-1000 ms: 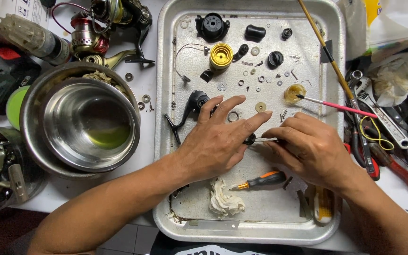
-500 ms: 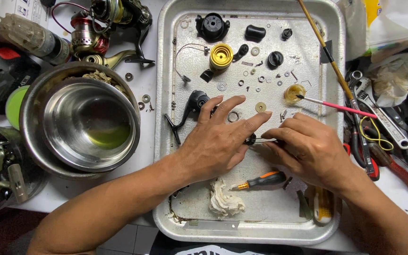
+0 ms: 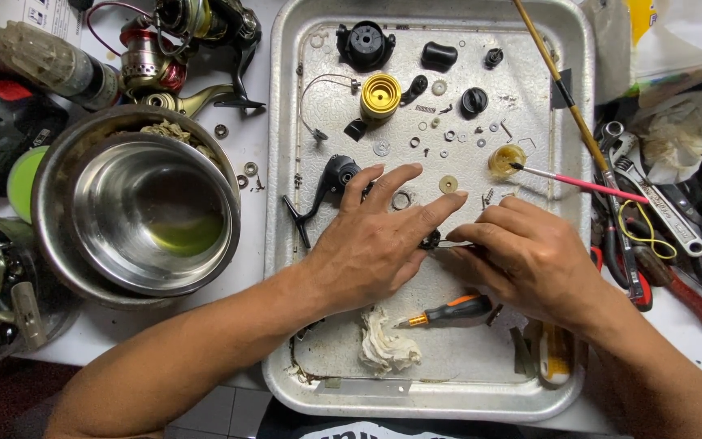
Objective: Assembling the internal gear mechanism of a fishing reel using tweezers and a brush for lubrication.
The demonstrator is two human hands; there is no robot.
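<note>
Small dark part, mostly hidden between both hands, mid metal tray. Left hand pinches it, fingers splayed flat; right hand grips a thin metal tool, tip barely visible. Orange-handled screwdriver lies near, beside crumpled white rag.

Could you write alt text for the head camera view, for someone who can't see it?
Two bare hands meet over a metal tray: the left hand and right hand pinch a small dark part between them. Tiny washers, a yellow spool and an orange-handled screwdriver lie in the tray; a steel bowl sits left.
</note>
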